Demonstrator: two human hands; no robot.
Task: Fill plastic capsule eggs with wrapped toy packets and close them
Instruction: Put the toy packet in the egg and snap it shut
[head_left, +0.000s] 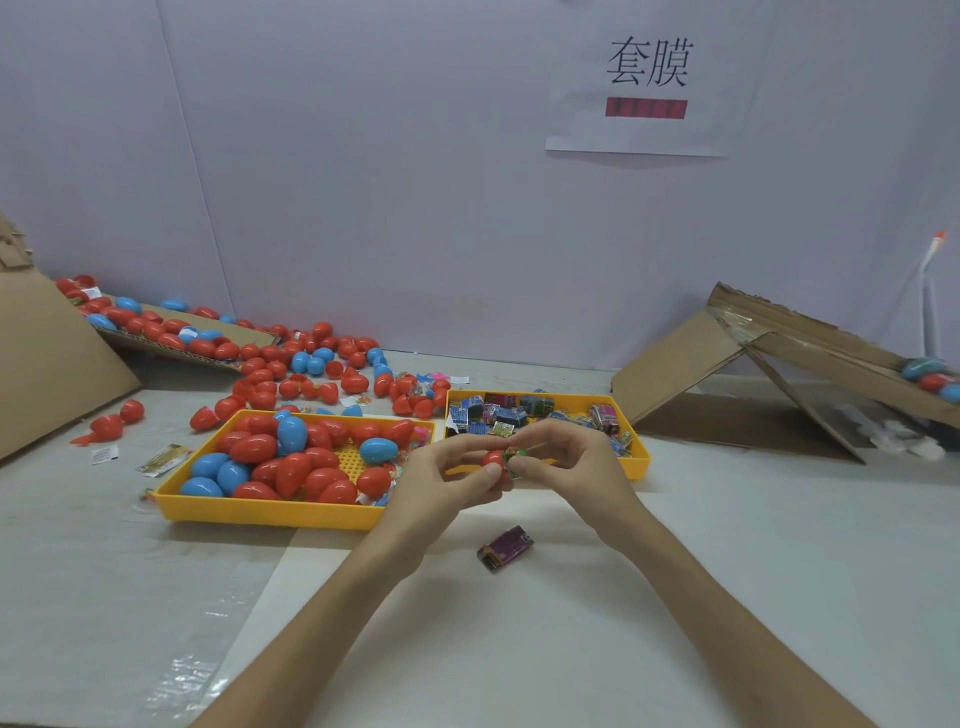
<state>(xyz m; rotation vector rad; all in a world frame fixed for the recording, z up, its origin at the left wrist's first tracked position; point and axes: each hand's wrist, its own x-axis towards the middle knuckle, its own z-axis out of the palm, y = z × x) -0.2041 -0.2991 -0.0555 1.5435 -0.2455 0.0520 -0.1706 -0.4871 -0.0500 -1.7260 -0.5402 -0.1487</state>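
My left hand (448, 475) grips a red capsule egg half (493, 461) in front of the trays. My right hand (563, 457) pinches a green wrapped toy packet (515, 453) at the mouth of that red half. A purple wrapped packet (505, 548) lies on the table just below my hands. The left yellow tray (270, 512) holds several red and blue eggs. The right yellow tray (638, 457) holds several wrapped packets, partly hidden behind my hands.
Many loose red and blue eggs (291, 364) are scattered on the table behind the left tray and on a cardboard sheet (171, 348). A folded cardboard ramp (769, 374) with a few eggs stands at the right. Small paper slips (166, 460) lie left of the tray.
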